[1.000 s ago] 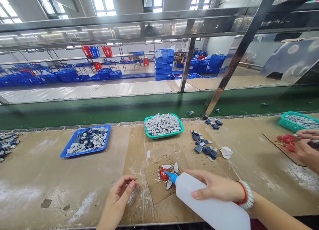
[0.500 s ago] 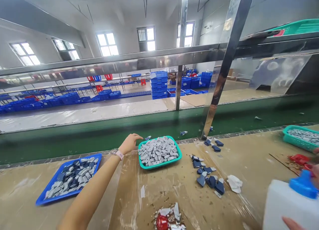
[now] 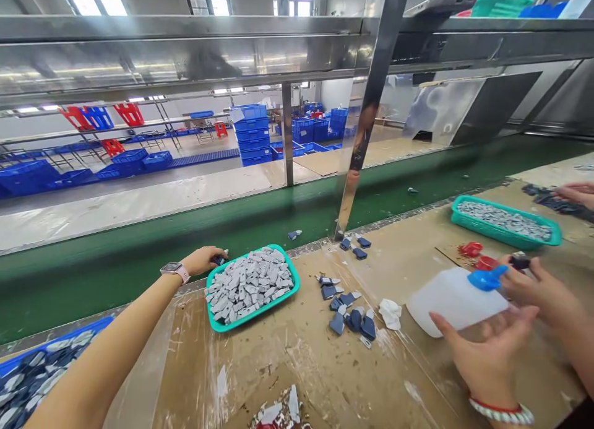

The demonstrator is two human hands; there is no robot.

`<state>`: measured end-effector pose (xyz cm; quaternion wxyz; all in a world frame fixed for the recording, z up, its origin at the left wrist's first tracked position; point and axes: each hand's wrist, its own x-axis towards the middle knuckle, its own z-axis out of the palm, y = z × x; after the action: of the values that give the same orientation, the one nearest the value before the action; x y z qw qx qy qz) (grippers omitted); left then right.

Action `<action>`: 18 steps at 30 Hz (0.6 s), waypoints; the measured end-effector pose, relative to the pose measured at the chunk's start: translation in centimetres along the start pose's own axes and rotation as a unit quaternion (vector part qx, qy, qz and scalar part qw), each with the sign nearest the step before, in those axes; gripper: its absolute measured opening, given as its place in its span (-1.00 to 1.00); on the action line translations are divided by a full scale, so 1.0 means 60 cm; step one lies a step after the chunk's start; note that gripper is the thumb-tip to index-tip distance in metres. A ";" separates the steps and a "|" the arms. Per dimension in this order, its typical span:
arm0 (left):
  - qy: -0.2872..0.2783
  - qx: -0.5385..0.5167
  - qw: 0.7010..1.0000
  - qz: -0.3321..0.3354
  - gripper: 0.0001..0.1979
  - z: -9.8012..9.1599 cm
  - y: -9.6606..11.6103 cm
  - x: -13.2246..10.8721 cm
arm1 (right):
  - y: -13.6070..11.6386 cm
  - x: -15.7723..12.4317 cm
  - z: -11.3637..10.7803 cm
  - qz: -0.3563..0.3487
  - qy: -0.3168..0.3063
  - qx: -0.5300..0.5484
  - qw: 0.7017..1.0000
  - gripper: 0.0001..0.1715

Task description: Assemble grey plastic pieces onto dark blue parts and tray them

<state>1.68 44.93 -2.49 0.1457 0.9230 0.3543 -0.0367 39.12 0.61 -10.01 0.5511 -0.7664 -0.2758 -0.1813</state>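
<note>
Beyond the left corner of a green basket (image 3: pixel 253 286) heaped with grey plastic pieces, my left hand (image 3: pixel 202 262), with a watch, has its fingers closed over a small dark blue piece (image 3: pixel 219 259), partly hidden. My right hand (image 3: pixel 492 355), with a beaded bracelet, curls under a white squeeze bottle (image 3: pixel 448 299) with a blue spout cap (image 3: pixel 487 278). The bottle is tilted, its spout toward the right. Left of it are a crumpled white tissue (image 3: pixel 390 314) and several dark blue pieces with grey tips (image 3: pixel 355 319).
Another person's hand (image 3: pixel 533 286) holds a small dark piece beside the spout. A second green basket (image 3: pixel 505 221) and red caps (image 3: pixel 477 255) are at right. A blue tray (image 3: pixel 46 367) lies at lower left. Behind the table run a green belt (image 3: pixel 185 231) and a metal post (image 3: pixel 362 138).
My view has turned right and down. My left fingers have closed over the blue piece behind the basket. The bottle has gone from upright to tilted, and more of my right hand shows.
</note>
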 end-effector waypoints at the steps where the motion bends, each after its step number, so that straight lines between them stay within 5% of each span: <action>1: 0.012 0.000 1.000 -0.013 -0.65 0.002 -0.004 -0.004 | -0.006 -0.011 -0.009 -0.027 0.024 -0.033 0.999 0.29; 4: 0.056 -0.004 0.997 -0.062 -0.63 0.007 -0.016 -0.025 | -0.039 -0.055 -0.034 -0.121 0.010 -0.099 0.988 -0.13; 8: 0.147 -0.017 0.981 -0.121 -0.55 -0.001 -0.019 -0.078 | -0.100 -0.083 -0.024 -0.210 -0.282 -0.001 0.936 -0.75; 12: 0.263 -0.054 0.951 -0.154 -0.36 -0.030 0.013 -0.187 | -0.172 -0.069 0.040 -0.223 -0.461 0.074 0.856 -0.74; 15: 0.310 -0.104 0.930 -0.167 -0.32 -0.036 0.069 -0.312 | -0.231 -0.052 0.112 -0.282 -0.502 0.061 0.815 -0.71; 18: 0.336 -0.239 0.894 -0.175 -0.41 0.010 0.138 -0.446 | -0.282 -0.033 0.193 -0.352 -0.511 0.007 0.784 -0.73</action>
<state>-12.75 21.68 3.50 0.2250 0.7408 0.5364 0.3359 26.73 15.19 -2.39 0.2330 -0.5925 -0.7690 0.0573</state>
